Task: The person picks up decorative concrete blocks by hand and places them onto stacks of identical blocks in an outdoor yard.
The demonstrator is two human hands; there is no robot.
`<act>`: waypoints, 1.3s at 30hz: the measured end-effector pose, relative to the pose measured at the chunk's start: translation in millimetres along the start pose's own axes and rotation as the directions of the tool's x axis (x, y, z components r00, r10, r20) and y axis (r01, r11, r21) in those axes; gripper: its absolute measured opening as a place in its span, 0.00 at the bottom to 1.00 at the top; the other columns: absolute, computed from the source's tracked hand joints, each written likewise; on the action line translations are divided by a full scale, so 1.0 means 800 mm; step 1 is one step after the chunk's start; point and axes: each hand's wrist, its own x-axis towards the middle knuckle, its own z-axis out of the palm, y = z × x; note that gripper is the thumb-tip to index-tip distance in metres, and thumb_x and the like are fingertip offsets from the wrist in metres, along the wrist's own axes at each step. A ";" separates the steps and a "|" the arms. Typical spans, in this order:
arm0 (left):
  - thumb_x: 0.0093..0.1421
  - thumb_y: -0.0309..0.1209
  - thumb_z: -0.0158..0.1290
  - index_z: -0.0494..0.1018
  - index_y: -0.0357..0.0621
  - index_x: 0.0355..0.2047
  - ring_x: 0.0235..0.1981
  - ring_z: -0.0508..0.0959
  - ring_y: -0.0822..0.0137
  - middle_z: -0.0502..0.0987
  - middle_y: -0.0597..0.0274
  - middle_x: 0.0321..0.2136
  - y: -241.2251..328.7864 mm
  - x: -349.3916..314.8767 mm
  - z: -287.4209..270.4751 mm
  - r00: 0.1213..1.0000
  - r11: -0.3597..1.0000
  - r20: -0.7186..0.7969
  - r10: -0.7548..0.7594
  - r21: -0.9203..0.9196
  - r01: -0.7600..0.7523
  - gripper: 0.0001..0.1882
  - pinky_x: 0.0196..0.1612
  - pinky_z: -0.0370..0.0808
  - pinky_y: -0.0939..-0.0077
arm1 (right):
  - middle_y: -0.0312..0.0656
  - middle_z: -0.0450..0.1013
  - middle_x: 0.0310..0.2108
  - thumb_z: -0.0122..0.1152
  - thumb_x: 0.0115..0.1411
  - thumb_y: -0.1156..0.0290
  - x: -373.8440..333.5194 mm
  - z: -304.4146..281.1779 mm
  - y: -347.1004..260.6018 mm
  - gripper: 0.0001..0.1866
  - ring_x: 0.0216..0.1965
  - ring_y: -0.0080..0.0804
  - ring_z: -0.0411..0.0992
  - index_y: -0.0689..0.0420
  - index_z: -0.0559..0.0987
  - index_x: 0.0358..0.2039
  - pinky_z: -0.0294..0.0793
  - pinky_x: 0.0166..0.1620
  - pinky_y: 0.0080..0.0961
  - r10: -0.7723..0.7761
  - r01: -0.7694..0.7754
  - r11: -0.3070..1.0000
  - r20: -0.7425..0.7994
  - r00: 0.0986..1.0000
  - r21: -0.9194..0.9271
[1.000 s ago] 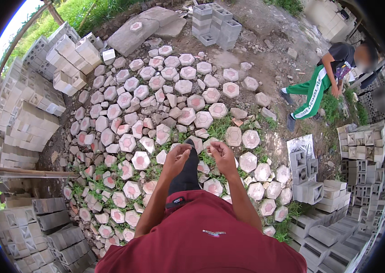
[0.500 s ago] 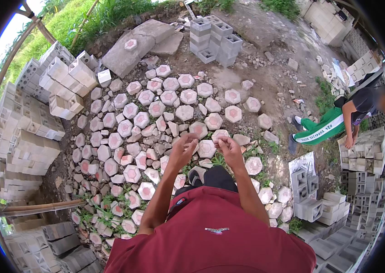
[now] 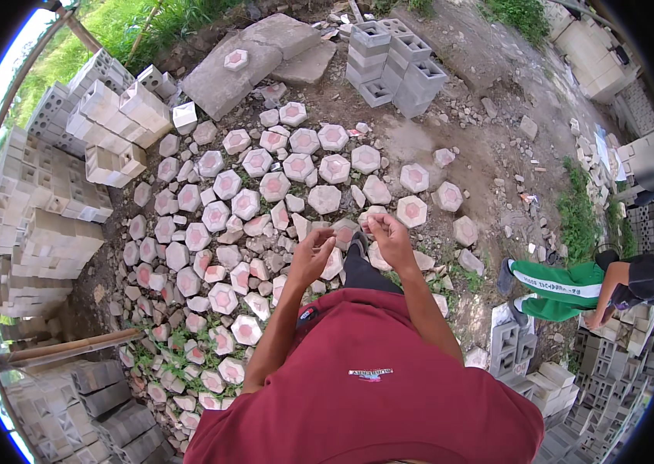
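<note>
Both my hands hang in the air over ground strewn with hexagonal concrete pavers, and I see nothing held in either. My left hand [image 3: 314, 255] has loosely bent fingers that stand a little apart. To its right, my right hand [image 3: 390, 238] is half curled, thumb and fingertips slightly parted. A paver with a pinkish centre [image 3: 344, 232] lies on the ground behind the gap between the hands. My dark shoe [image 3: 358, 246] shows among the pavers, below the hands.
Pale hollow blocks [image 3: 33, 243] are stacked along the left. Grey hollow blocks [image 3: 392, 66] stand at the far side, near a broken concrete slab [image 3: 245, 58] bearing one paver. A person in green trousers [image 3: 563, 290] bends over blocks at right. A bamboo pole [image 3: 71, 346] juts in at left.
My foot has stepped forward among the pavers, and the ground has shifted in view. Both hands stay raised, the right slightly higher. The other person has bent lower.
</note>
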 end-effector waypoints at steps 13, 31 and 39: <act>0.64 0.35 0.52 0.74 0.36 0.46 0.39 0.79 0.68 0.80 0.55 0.38 0.020 0.319 0.045 0.993 0.991 -0.090 -0.083 0.094 0.091 0.16 0.44 0.74 0.73 | 0.44 0.77 0.35 0.60 0.61 0.63 0.279 -0.117 0.000 0.18 0.37 0.28 0.75 0.65 0.76 0.44 0.75 0.43 0.26 0.034 -0.006 0.896 0.056 0.998 -0.444; 0.62 0.40 0.53 0.73 0.32 0.45 0.39 0.79 0.65 0.80 0.52 0.37 -0.041 0.790 0.007 0.915 0.958 0.301 -0.268 0.185 0.220 0.21 0.44 0.74 0.71 | 0.46 0.78 0.30 0.62 0.58 0.62 0.687 -0.147 0.020 0.17 0.33 0.30 0.77 0.65 0.78 0.39 0.76 0.39 0.27 0.155 -0.166 0.909 -0.059 0.986 -0.383; 0.64 0.40 0.52 0.72 0.32 0.47 0.41 0.79 0.66 0.79 0.53 0.39 0.016 0.982 -0.043 0.954 0.965 0.195 -0.226 0.178 0.192 0.21 0.46 0.74 0.71 | 0.39 0.76 0.30 0.60 0.61 0.66 0.888 -0.112 -0.011 0.14 0.32 0.24 0.73 0.64 0.77 0.42 0.74 0.39 0.23 -0.013 -0.031 0.907 -0.101 0.995 -0.420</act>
